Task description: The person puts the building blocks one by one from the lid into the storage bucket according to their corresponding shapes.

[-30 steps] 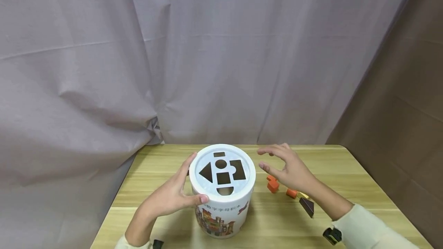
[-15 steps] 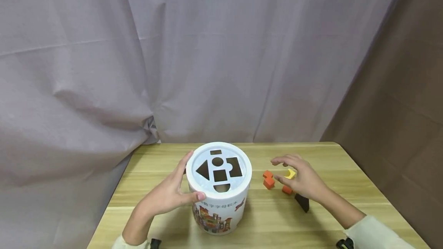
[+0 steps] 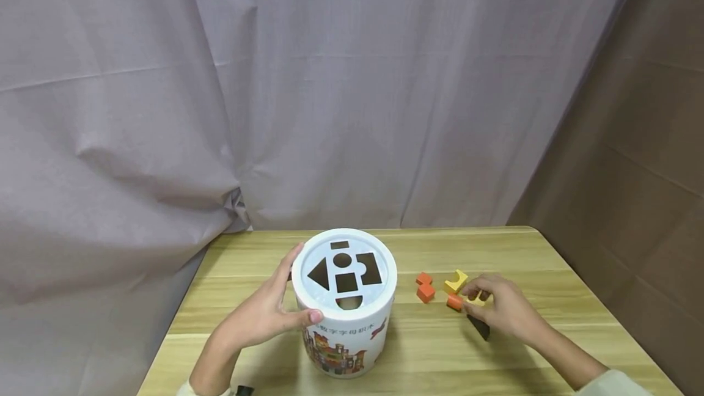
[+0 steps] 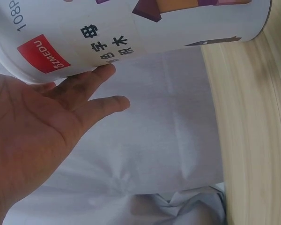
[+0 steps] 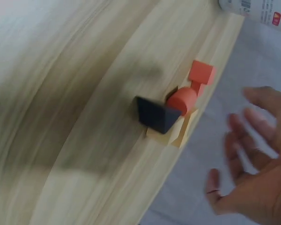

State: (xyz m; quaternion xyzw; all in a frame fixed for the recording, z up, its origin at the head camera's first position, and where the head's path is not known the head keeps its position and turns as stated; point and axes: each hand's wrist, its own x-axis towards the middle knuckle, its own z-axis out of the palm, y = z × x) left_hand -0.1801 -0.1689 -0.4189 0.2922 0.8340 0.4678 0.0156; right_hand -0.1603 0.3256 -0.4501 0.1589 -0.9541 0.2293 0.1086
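Tapered white bucket [image 3: 348, 324] and orange cylinder [image 3: 454, 302] rest on a wood-grained table [image 3: 426, 359].

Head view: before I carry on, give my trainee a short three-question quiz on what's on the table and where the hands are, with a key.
1. True or false: the left hand touches the white bucket.
2. In the head view, what shape is the leftmost cutout in the lid? A) circle B) triangle C) square
3. Fill in: the fully visible block with a curved notch, near the right hand, is ____ in colour.

Key: 1. True. 2. B. 3. Yellow.
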